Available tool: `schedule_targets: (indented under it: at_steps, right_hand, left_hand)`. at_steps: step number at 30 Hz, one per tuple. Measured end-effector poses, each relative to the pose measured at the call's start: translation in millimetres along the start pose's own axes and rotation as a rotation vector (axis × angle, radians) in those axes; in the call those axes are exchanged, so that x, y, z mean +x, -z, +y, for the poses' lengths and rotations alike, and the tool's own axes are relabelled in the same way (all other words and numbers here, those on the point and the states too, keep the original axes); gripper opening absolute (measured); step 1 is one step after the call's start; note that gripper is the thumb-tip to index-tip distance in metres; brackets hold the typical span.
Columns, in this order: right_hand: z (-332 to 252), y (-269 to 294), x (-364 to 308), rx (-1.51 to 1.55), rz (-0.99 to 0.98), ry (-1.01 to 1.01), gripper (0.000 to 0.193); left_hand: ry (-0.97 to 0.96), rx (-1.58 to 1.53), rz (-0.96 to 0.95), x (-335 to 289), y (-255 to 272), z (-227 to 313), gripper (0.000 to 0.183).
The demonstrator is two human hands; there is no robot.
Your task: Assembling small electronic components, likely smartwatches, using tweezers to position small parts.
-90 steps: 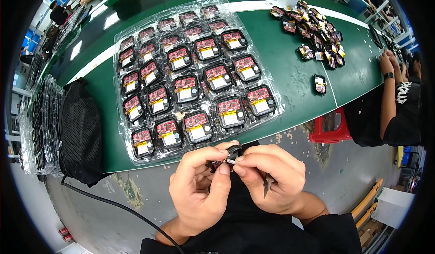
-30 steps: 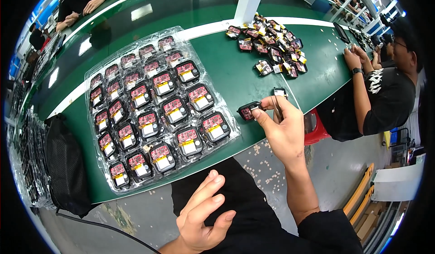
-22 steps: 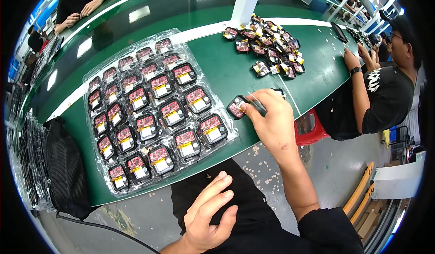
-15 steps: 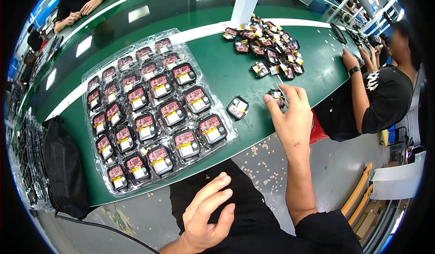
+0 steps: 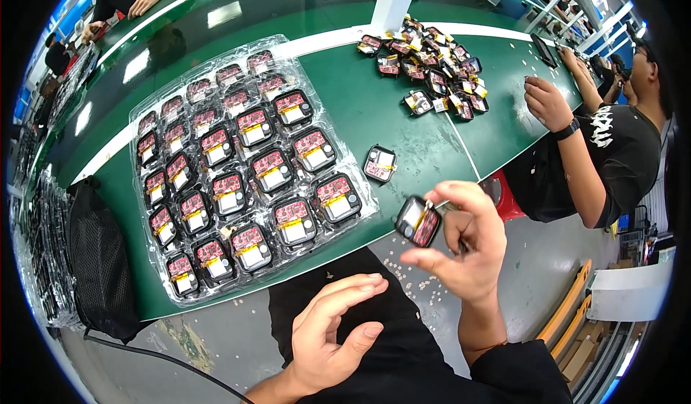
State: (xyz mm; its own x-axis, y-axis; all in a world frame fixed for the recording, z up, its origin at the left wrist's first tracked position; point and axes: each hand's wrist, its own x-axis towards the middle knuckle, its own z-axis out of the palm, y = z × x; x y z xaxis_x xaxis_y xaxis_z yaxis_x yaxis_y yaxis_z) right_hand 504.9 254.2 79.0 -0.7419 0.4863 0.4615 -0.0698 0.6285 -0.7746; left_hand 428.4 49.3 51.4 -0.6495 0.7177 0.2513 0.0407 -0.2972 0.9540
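My right hand (image 5: 468, 249) is raised over the table's near edge, thumb and fingers closed on a square black watch-like case (image 5: 419, 222) with a red circuit board and yellow tape inside. My left hand (image 5: 335, 325) hovers lower, above my lap, holding nothing, with its thumb apart from the curved fingers. A clear plastic tray (image 5: 363, 195) on the left is filled with rows of similar open cases, each showing a red board and a pale battery. Between that tray and my right hand, a single case (image 5: 379, 165) lies on the green table.
A loose pile of cases (image 5: 432, 65) lies farther back, beside a white post (image 5: 394, 1). A black mesh bag (image 5: 101, 260) sits at the left edge near stacked clear trays (image 5: 43, 253). A co-worker (image 5: 604, 145) sits close on the right; another person works across the table.
My right hand has lifted a case off the table and brought it nearer to me. My left hand has shifted slightly right. The co-worker's hand on the right has moved.
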Motion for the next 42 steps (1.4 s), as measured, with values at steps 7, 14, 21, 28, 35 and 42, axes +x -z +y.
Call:
schedule_targets:
  at_steps: [7,14,21,28,35,42]
  right_hand:
    - [-35.7,-25.9,-20.6,0.043,-0.185,0.146,0.060]
    - [-43.7,-31.1,-25.9,0.272,-0.253,-0.032,0.059]
    - [-39.5,-33.3,-26.0,0.290,-0.256,-0.162,0.032]
    - [-12.8,-20.4,-14.2,0.348,0.053,-0.257,0.015]
    - [44.8,-1.6,44.5,-0.277,0.043,-0.514,0.020]
    - [67.8,-4.3,86.6,-0.550,0.137,-0.152,0.029]
  left_hand:
    - [0.290,-0.390,0.142,2.1,1.1,17.1,0.058]
    - [0.212,-0.132,0.282,-1.6,12.7,18.3,0.029]
    - [0.190,0.125,0.108,2.1,23.8,19.5,0.028]
    - [0.126,0.097,0.036,2.6,19.2,20.2,0.050]
    - [0.124,0.164,-0.089,0.4,20.0,11.7,0.051]
    - [0.181,0.165,-0.060,-6.3,10.0,7.5,0.051]
